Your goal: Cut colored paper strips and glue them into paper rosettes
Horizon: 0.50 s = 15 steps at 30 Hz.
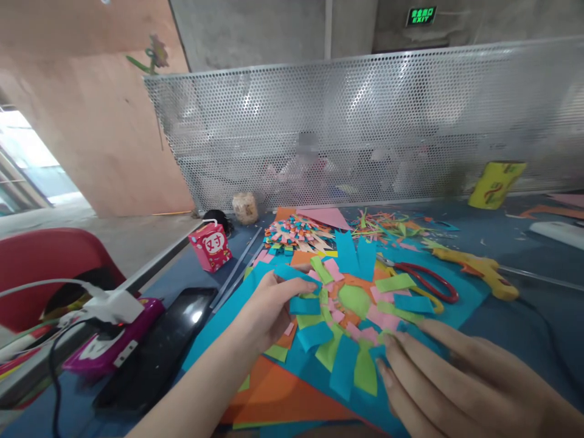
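Observation:
A layered paper flower [355,300] with a green round centre and blue, green, pink and orange strips lies in front of me. My left hand [269,304] is closed on its left edge, thumb over a blue strip and the other fingers partly hidden. My right hand [456,377] is at its lower right, fingertips gathered on the ends of the strips. Beneath are a blue paper sheet [219,331] and an orange sheet [278,395]. Red-handled scissors [429,280] lie just right of the flower, beside a yellow hot glue gun [483,271].
Behind the flower sit a finished-looking fringed paper piece [296,234] and a heap of paper scraps [387,225]. On the left are a phone [159,347], a purple power strip [114,340] and a pink drink carton [210,246]. A perforated metal screen [274,134] closes off the back edge.

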Tool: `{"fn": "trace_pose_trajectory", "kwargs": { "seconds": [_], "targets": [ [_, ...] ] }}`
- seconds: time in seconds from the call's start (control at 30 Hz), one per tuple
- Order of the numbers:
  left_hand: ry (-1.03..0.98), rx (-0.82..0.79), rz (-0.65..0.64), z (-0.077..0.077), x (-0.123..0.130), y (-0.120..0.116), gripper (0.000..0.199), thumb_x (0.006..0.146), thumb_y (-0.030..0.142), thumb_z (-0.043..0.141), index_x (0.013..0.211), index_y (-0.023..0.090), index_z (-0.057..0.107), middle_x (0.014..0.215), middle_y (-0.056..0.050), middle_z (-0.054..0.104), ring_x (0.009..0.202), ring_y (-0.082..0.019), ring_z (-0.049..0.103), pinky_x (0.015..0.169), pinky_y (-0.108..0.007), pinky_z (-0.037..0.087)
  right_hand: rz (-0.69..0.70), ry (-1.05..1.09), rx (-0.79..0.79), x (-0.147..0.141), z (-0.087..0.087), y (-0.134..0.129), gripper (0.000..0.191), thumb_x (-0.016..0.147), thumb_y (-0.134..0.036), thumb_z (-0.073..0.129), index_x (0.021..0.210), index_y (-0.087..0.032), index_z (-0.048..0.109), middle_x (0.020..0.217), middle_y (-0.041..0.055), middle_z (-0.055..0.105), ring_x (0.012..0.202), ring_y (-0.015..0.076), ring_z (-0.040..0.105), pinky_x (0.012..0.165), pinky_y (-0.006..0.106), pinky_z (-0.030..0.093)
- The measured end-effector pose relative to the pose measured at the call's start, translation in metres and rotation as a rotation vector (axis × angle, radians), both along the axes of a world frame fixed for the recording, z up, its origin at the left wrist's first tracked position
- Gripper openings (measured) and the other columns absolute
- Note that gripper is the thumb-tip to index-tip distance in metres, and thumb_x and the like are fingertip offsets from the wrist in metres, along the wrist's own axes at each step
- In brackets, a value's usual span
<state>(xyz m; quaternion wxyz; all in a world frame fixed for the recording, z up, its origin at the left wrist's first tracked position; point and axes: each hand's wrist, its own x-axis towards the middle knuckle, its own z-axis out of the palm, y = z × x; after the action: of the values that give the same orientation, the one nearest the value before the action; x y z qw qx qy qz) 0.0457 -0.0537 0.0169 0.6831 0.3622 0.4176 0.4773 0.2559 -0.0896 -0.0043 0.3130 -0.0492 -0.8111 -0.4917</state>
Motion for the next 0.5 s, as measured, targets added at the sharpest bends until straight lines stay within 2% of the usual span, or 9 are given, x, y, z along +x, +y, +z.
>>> {"fn": "trace_pose_trajectory", "kwargs": {
  "seconds": [0.17,0.37,0.5],
  "targets": [
    [0.022,0.014,0.009,0.0011,0.0,-0.0007,0.022,0.055,0.012,0.068,0.077,0.015,0.066,0.064,-0.003,0.067,0.057,-0.016,0.063,0.055,-0.026,0.05,0.026,-0.055,0.011,0.0022,0.0014,0.0012,0.03,0.084,-0.009,0.038,0.072,-0.025,0.06,0.074,-0.0039,0.066,0.083,0.013,0.059,0.064,0.032,0.049],
    [0.04,0.011,0.007,-0.0006,-0.0009,-0.0003,0.025,0.056,0.012,0.067,0.081,0.013,0.068,0.058,-0.002,0.065,0.051,-0.015,0.06,0.052,-0.026,0.048,0.045,-0.104,0.011,0.0038,0.0044,0.002,0.019,0.081,-0.017,0.048,0.072,-0.025,0.063,0.077,-0.0039,0.068,0.083,0.0137,0.06,0.062,0.03,0.05],
    [0.03,-0.002,0.037,-0.001,-0.001,0.0007,0.024,0.054,0.011,0.069,0.078,0.015,0.066,0.058,0.0,0.064,0.05,-0.013,0.058,0.05,-0.024,0.046,0.034,-0.057,-0.025,0.0033,0.0039,0.0006,0.017,0.082,-0.021,0.049,0.074,-0.024,0.063,0.078,-0.0024,0.069,0.084,0.0153,0.061,0.07,0.033,0.051]
  ]
}}
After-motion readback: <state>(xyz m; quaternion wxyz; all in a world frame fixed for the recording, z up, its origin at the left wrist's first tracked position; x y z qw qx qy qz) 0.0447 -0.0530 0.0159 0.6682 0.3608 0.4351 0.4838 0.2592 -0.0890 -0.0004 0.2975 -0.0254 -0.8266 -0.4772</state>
